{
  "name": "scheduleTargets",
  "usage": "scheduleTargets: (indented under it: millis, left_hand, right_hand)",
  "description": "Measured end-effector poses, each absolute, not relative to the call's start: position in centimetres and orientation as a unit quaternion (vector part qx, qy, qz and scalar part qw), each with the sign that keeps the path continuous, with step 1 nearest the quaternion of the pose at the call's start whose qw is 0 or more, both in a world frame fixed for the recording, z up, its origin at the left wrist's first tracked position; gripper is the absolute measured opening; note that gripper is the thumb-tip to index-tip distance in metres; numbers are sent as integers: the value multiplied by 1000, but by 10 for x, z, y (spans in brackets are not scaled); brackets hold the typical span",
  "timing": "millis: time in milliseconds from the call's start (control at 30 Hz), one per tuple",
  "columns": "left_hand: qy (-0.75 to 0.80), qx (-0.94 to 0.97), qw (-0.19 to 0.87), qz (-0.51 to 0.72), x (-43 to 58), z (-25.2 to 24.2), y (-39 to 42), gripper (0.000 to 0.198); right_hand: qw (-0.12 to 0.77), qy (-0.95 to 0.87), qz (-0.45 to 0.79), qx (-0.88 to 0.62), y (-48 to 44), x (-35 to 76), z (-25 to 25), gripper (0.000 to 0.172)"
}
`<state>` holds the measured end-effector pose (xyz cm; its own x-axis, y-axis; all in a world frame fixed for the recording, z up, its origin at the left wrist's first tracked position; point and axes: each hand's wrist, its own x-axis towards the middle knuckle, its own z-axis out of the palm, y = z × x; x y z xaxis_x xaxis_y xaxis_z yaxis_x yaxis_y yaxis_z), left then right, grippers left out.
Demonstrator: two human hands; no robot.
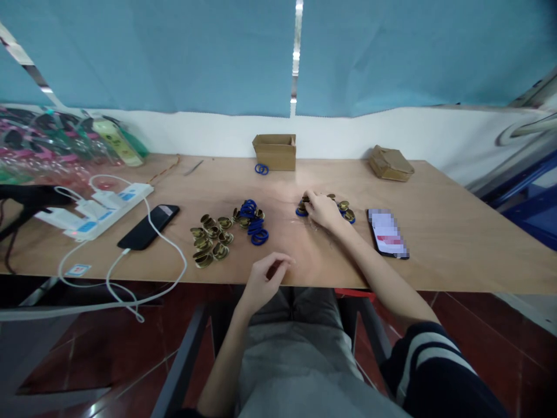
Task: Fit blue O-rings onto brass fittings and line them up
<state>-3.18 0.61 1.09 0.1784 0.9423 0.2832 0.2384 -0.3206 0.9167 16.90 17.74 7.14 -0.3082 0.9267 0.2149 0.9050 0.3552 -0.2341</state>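
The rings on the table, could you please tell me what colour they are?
The rings are blue, best seen in the head view.

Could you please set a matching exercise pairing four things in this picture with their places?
1. Right hand
2. Left hand
3. Open cardboard box
4. Dark-screened phone

A. Beside the power strip
B. Near the front edge of the table
C. At the pile of gold-coloured pieces nearer the lit phone
D. Behind two blue rings

Pairs: 1-C; 2-B; 3-D; 4-A
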Motion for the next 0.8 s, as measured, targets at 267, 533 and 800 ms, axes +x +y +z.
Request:
scheduleTargets:
  millis: [267, 533, 800]
  left_hand:
    - [552, 677, 117, 472, -70, 28, 33, 17]
    - [652, 661, -50, 370, -86, 34, 32, 25]
    - [705, 645, -80, 285, -118, 9, 26, 32]
  right_hand:
    - [169, -846, 20, -505, 133, 165, 91, 17]
    - [143, -896, 106, -407, 107, 117, 59, 20]
    - [124, -844, 132, -505, 113, 62, 51, 39]
